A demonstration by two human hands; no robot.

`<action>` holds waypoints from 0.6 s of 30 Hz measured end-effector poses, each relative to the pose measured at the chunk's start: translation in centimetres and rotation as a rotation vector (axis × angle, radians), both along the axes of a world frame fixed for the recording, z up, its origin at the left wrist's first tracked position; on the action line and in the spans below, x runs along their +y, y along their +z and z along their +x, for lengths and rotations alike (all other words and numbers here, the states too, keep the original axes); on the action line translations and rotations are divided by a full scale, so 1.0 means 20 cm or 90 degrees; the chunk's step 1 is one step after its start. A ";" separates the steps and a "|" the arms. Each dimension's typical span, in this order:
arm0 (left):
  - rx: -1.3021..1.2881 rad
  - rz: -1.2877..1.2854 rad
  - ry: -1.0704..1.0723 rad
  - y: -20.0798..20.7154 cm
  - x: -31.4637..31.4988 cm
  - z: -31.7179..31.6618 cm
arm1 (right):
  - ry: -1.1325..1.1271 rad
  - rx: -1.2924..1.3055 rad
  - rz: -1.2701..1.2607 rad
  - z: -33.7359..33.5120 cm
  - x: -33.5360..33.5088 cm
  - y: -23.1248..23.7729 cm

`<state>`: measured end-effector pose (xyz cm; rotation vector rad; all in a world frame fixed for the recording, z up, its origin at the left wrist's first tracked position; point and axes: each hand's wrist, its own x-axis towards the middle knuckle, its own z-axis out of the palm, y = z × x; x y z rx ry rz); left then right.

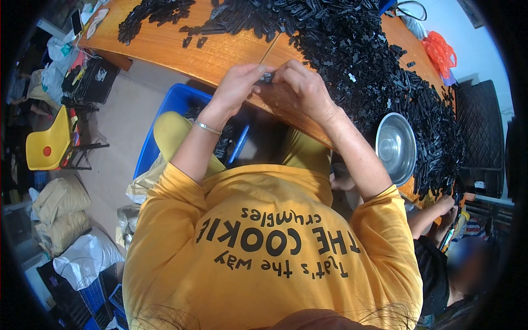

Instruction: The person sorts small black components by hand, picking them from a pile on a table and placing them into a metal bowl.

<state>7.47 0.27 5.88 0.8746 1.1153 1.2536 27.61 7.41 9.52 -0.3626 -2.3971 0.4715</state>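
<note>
Both hands meet at the near edge of the wooden table (231, 52). Between their fingertips is a small dark plastic piece (268, 77), mostly covered by the fingers. My left hand (240, 87) pinches it from the left, with a metal bracelet (208, 128) on that wrist. My right hand (304, 91) closes on it from the right, its fingers curled. Just beyond the hands spreads a large heap of small black plastic parts (352, 66). A smaller pile of black clips (154, 16) lies at the far left of the table.
A metal bowl (396, 148) sits by my right forearm. Under the table edge is a blue bin (157, 132) by my knee. A co-worker's hands (443, 208) are at the heap's right end. A red plastic bag (439, 54) lies far right; a yellow chair (48, 143) stands left.
</note>
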 end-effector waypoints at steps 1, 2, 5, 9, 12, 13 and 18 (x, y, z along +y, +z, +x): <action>-0.003 0.003 0.004 0.00 0.00 0.01 | -0.001 0.000 0.000 0.00 0.00 0.00; -0.007 0.005 0.007 0.01 0.00 0.01 | -0.009 -0.019 0.010 -0.01 0.00 -0.01; 0.037 0.033 0.004 0.00 0.00 0.00 | -0.022 -0.021 0.013 -0.02 -0.01 0.01; 0.042 0.032 0.004 0.01 -0.01 0.02 | -0.028 -0.007 -0.016 -0.01 0.00 0.00; 0.066 0.032 -0.010 0.01 -0.01 0.01 | -0.037 0.001 -0.019 -0.01 0.00 -0.02; 0.098 0.058 -0.022 0.01 -0.02 0.02 | -0.041 0.000 -0.018 -0.01 0.00 -0.04; 0.150 0.149 -0.020 -0.06 -0.06 0.02 | -0.175 -0.060 -0.174 -0.02 -0.01 -0.11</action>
